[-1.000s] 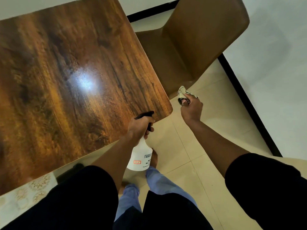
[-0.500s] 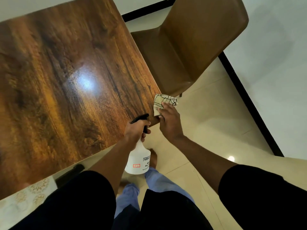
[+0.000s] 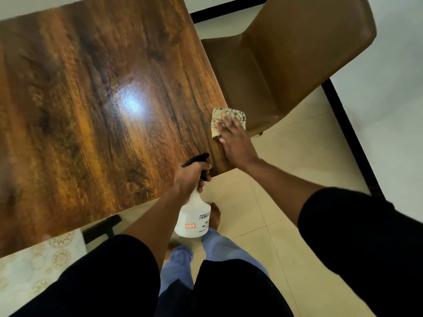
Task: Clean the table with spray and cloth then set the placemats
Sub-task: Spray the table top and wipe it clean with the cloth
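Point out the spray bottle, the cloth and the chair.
spray bottle (image 3: pixel 192 221): head view, on its white body, below the gripping hand.
cloth (image 3: pixel 231 115): head view, on the patterned part beyond the fingers.
chair (image 3: pixel 304 49): head view, on the brown backrest.

I see a cream tiled floor (image 3: pixel 286 213) with thin grout lines, glossy. A black skirting band (image 3: pixel 350 133) runs along the base of a pale white wall (image 3: pixel 389 76) on the right and continues behind, at the top of the view. A brown padded chair (image 3: pixel 286 53) with a curved back stands at the far right, seat facing left, partly in shadow. One thin chair leg shows near its lower edge. Bottom left, a pale patterned surface (image 3: pixel 34 259) with round floral motifs; I can't tell if it's a mat or flooring. Lighting looks dim and warm, indoor.
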